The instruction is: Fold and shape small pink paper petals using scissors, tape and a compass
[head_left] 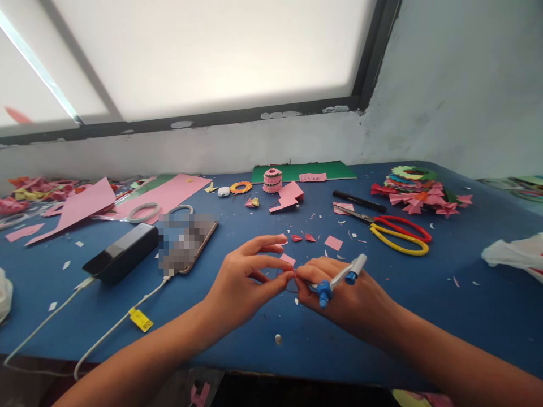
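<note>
Over the middle of the blue table, my left hand (250, 271) pinches a small pink paper piece (293, 269) between thumb and forefinger, its other fingers raised. Most of that piece is hidden by fingertips. My right hand (339, 288) is closed and meets the left at the tips. In its grip is a blue-and-white pen-like tool (339, 278), slanting up to the right; its working end is hidden. Just behind the fingertips lie a pink paper square (287, 259), two small folded red-pink pieces (303, 238) and another pink square (334, 243).
Scissors (401, 234) with red and yellow handles lie right of centre, by a black pen (358, 200). Paper flowers (424, 189) are piled behind. Leftward are a phone (207, 234), a black power bank (121, 251) with cables and pink sheets (169, 195). A pink ring stack (272, 181) stands at back.
</note>
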Demonstrator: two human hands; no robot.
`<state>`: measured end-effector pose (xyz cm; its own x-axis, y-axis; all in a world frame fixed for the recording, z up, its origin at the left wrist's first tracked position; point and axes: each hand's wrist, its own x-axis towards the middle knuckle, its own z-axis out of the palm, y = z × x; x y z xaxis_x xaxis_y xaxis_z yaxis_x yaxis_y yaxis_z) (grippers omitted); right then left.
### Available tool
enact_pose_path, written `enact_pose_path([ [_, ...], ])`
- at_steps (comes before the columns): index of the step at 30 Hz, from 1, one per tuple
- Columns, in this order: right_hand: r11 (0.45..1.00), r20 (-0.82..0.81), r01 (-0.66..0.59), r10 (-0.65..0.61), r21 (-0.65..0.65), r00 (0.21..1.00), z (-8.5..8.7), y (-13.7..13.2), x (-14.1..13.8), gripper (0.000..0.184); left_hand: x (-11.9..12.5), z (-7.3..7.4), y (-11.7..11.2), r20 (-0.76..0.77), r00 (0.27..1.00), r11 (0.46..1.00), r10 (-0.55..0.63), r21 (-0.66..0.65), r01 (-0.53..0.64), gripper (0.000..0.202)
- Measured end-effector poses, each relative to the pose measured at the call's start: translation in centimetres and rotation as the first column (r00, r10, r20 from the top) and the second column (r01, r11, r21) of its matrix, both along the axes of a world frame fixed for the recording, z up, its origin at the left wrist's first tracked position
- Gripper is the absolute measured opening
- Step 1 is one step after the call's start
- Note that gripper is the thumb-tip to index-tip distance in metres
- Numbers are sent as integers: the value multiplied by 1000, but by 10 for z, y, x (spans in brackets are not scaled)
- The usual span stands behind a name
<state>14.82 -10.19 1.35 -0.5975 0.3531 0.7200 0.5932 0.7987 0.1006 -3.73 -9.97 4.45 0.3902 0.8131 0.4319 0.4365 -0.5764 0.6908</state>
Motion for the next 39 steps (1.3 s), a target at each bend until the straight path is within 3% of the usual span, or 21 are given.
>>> enact_pose_path([
  [3,1000,14,-6,6,1,1000,-1,0,0,11,1,1,0,-6,1000,999,13,-34,-13,9],
  [7,1000,26,-13,14,-6,1000,-2,-1,0,10,3,-2,-1,-20,1000,998,1,65,1,10],
  [12,986,-46,-10,2,-166,999,-2,-1,-1,12,3,-3,-2,-43,999,983,-6,184,14,9],
  [16,901,-211,-45,-52,-431,976,4,-2,-2,9,0,1,1,-24,999,978,42,204,-36,8],
  [20,836,-318,-96,-97,-541,943,11,-2,-1,9,-10,9,9,-37,984,966,174,201,-164,9],
  [23,806,-360,-118,-123,-580,925,16,-1,1,11,-18,13,17,-193,946,959,260,169,-229,11],
  [26,783,-405,-140,-153,-607,902,19,2,4,12,-21,12,24,-434,872,974,225,101,-201,23],
  [28,757,-432,-157,-178,-634,884,20,3,6,11,-21,9,26,-469,857,977,212,71,-202,23],
  [31,708,-482,-201,-219,-677,849,20,4,8,11,-18,7,24,-335,926,981,173,-23,-192,23],
  [34,673,-528,-265,-220,-691,820,19,5,9,12,-12,6,19,-55,998,960,-5,-279,-11,22],
  [37,642,-555,-329,-183,-693,812,18,5,8,12,-5,4,12,244,963,867,-113,-448,216,29],
  [39,618,-556,-357,-157,-700,816,17,5,5,12,0,2,9,359,927,834,-104,-477,278,33],
])
